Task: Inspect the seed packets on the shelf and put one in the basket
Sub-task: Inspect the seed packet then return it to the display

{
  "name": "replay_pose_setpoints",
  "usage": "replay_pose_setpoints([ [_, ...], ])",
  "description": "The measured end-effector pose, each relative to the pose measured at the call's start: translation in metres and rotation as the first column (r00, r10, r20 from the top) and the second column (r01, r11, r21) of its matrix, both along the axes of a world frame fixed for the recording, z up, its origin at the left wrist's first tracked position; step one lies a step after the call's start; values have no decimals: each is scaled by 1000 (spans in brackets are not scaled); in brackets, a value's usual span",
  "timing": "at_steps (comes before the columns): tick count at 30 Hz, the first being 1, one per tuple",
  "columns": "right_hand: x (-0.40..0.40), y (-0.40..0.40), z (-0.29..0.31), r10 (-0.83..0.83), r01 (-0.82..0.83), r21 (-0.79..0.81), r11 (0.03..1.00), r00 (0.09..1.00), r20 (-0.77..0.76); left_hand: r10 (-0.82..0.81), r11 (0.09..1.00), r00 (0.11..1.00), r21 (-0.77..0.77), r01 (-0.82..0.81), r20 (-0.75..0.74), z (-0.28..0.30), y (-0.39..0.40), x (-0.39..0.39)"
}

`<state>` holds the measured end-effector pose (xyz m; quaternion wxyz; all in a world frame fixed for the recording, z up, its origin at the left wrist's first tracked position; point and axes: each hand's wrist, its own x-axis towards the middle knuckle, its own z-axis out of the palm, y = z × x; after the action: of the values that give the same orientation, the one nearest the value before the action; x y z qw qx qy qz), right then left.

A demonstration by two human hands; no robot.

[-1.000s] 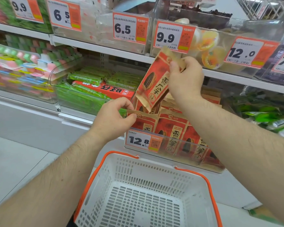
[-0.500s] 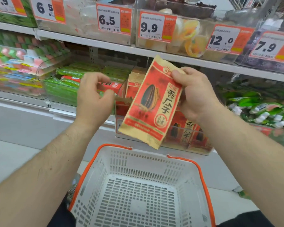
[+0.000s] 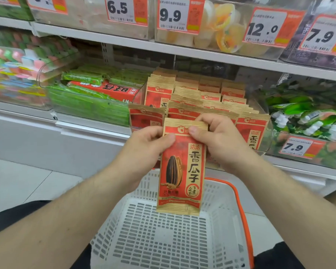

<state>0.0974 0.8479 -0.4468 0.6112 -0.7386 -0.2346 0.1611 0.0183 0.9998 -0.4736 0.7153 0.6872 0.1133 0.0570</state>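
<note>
A red and tan sunflower seed packet (image 3: 181, 167) hangs upright in front of me, its face toward the camera. My left hand (image 3: 144, 152) pinches its upper left corner and my right hand (image 3: 219, 140) pinches its top right edge. The packet's lower end hangs over the white basket (image 3: 163, 241) with an orange rim, which sits below my arms. Behind my hands a clear bin holds several rows of the same seed packets (image 3: 200, 96) standing upright.
A bin of green and red snack packs (image 3: 97, 94) is to the left of the seed bin, and green-white sweets (image 3: 306, 117) lie to the right. The upper shelf (image 3: 182, 48) carries clear bins with price tags. Pale floor tiles lie at lower left.
My right hand brought the packet down from shelf height to upright over the basket. My left hand left the shelf packets and took hold of the packet's top corner.
</note>
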Motion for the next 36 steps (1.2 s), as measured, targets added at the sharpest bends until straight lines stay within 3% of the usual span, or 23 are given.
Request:
replay_pose_setpoints([
  [4,3,-5,-23,-81,81,-14,997,995,-52,15,985,992,-171,-36,-126,-15,-1,-2],
  [9,4,-11,-36,-118,114,-60,992,991,-66,6,967,982,-248,-53,-189,-24,1,-2],
  [14,1,-16,-38,-118,112,-77,991,990,-72,-17,967,980,-254,-34,-196,-28,0,-1],
  [20,-3,-27,-37,33,-51,-289,956,997,-67,-4,956,982,-288,-51,-188,-29,-1,-1],
  [30,-10,-28,-37,70,-112,-365,924,989,-127,52,942,981,-316,-109,-185,-31,-1,-1],
  [36,-11,-26,-36,83,-102,-392,914,994,-65,75,934,977,-331,-138,-197,-34,2,0],
])
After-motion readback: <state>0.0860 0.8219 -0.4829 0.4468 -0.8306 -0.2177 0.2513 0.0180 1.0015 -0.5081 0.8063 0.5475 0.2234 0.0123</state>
